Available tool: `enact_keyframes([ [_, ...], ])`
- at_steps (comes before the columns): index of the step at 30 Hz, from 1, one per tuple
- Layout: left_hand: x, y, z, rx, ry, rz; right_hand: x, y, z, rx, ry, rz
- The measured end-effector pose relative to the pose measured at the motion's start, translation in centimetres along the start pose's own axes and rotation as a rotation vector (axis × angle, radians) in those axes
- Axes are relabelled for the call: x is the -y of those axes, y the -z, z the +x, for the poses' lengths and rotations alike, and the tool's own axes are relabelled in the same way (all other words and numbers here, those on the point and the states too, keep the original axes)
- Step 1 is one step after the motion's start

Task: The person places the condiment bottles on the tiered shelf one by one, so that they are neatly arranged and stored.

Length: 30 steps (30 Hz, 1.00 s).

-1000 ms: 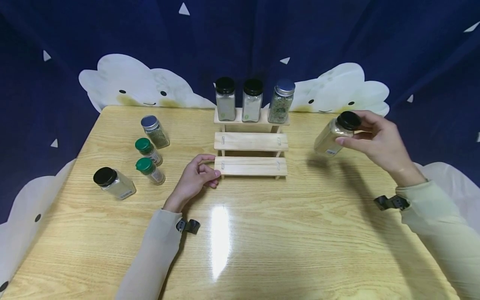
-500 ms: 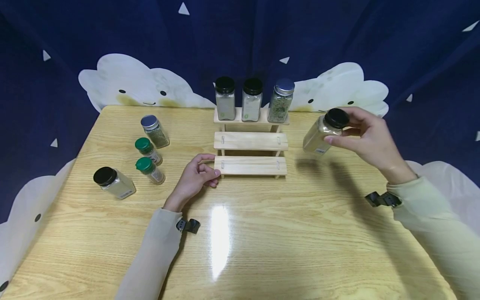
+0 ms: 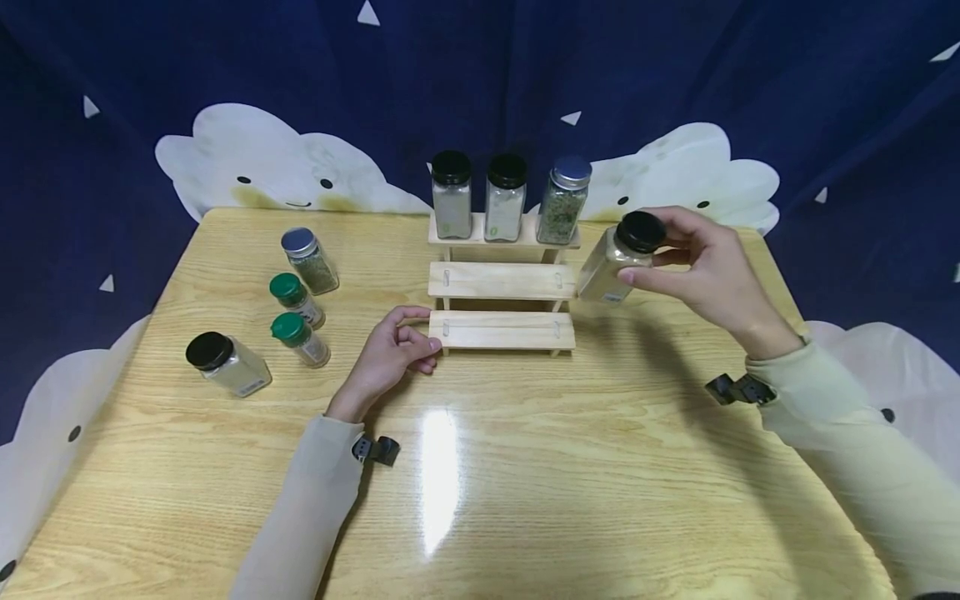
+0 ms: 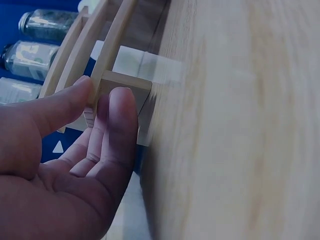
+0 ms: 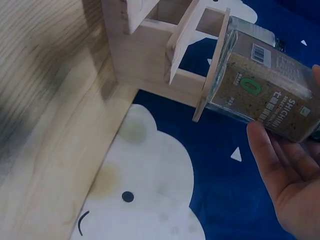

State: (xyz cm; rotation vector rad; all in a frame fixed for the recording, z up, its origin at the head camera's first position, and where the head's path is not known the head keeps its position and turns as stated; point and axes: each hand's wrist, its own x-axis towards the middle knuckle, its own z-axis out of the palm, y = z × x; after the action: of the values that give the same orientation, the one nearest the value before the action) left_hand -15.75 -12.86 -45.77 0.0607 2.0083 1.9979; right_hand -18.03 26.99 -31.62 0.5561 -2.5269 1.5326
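Observation:
My right hand (image 3: 708,271) grips a spice jar (image 3: 606,268) with a black lid. The jar leans, held off the table just right of the middle step of a three-step wooden spice rack (image 3: 502,333). In the right wrist view, brown contents and a green mark show on the jar (image 5: 267,95), and fingers lie along its side. At the rack's lower left end, my left hand (image 3: 386,358) pinches the bottom step; the left wrist view has the thumb and fingers (image 4: 122,112) on that step's end. Two black-lidded jars (image 3: 505,204) and a silver-lidded jar (image 3: 562,207) stand on the top step.
On the left of the wooden table (image 3: 510,500) are a silver-lidded jar (image 3: 311,265), two green-capped shaker bottles (image 3: 296,298) and a black-lidded jar (image 3: 232,367). A dark blue curtain (image 3: 480,75) with white clouds hangs behind the table.
My right hand has carried the black-lidded jar leftward to the right end of the rack's middle step. The left hand stays in place on the bottom step.

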Motion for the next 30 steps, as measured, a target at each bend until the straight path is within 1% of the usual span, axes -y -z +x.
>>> enact_keyframes([
  [8, 0.0, 0.0, 0.0, -0.001, 0.004, -0.001, 0.3, -1.3, 1.1, 0.007, 0.024, 0.047],
  [14, -0.1, -0.1, 0.0, 0.0, 0.0, 0.003, 0.4, -2.0, 1.7, 0.015, 0.032, 0.042],
  [24, -0.1, -0.1, 0.0, 0.001, 0.0, 0.001, 0.1, -3.0, 2.2, 0.029, -0.006, 0.029],
  [30, -0.1, -0.1, 0.0, -0.002, 0.002, 0.008, -0.3, -3.6, 2.7, 0.045, 0.013, -0.011],
])
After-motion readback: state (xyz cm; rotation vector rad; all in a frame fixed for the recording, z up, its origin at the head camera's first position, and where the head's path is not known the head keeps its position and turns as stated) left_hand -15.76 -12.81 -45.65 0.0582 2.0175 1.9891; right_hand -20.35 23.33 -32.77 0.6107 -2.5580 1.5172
